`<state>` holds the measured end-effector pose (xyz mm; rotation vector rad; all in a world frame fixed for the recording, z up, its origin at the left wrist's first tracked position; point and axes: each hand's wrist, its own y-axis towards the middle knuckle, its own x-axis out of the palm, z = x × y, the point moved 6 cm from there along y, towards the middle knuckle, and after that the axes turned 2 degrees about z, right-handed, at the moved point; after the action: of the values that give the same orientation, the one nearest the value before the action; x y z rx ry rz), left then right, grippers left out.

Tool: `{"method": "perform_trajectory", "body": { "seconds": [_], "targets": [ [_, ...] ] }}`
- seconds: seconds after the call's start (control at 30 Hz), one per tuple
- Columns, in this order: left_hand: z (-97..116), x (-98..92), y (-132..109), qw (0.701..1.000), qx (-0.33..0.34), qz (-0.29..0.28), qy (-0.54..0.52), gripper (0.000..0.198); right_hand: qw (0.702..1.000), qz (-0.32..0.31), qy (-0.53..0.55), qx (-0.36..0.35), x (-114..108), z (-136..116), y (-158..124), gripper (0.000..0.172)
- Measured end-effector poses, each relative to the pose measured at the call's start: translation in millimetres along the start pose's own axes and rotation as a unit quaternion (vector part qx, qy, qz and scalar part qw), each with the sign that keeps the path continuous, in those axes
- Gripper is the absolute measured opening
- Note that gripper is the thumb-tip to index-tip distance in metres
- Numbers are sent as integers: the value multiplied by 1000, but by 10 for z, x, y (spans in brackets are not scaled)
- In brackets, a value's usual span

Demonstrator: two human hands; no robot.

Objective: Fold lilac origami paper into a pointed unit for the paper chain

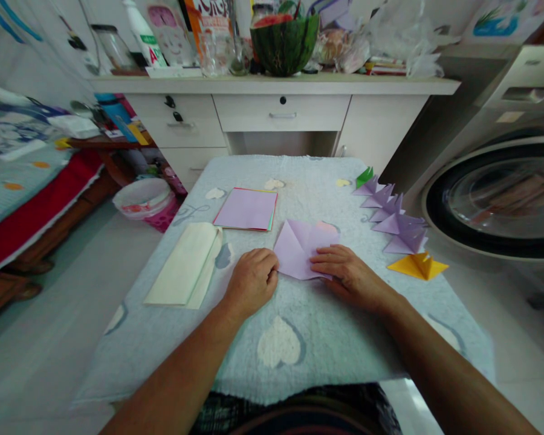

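Note:
A partly folded lilac paper (299, 244) lies on the light blue cloth (299, 338) that covers the table in front of me. My left hand (251, 281) is curled into a loose fist and pinches the paper's left corner. My right hand (347, 269) rests flat on the paper's lower right edge with fingers stretched out, pressing it down. A stack of square coloured sheets (247, 209), lilac on top, lies just beyond the paper.
A row of folded lilac pieces (392, 220) with one green piece (364, 176) and a yellow one (417, 266) lines the right side. A cream folded sheet (185, 263) lies left. A desk with half a watermelon (284, 42) stands behind, a washing machine (494, 193) at right.

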<state>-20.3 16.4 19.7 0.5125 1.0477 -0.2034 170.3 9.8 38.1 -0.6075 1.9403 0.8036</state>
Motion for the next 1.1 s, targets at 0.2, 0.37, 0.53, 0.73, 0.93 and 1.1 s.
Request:
{"method": "perform_trajectory", "body": {
  "seconds": [0.2,0.37,0.53,0.73,0.93,1.1],
  "targets": [
    [-57,-34,10,999,-7,-4,-34,15,996,20,75,34,-42,3,23,23],
    [-92,-35,5,998,-14,-11,-60,15,988,37,110,105,2,136,27,21],
    [-122,-50,-6,997,-28,-6,-65,13,979,65,106,162,55,235,27,18],
    [-141,-69,-13,996,-46,-15,-69,12,974,94,27,206,115,303,25,16],
    [-127,-77,-21,997,-41,-11,-68,3,968,98,-27,231,149,362,24,19],
    [-138,-57,-16,997,-49,-6,-67,5,966,111,-28,230,162,393,32,23]
  ]
}}
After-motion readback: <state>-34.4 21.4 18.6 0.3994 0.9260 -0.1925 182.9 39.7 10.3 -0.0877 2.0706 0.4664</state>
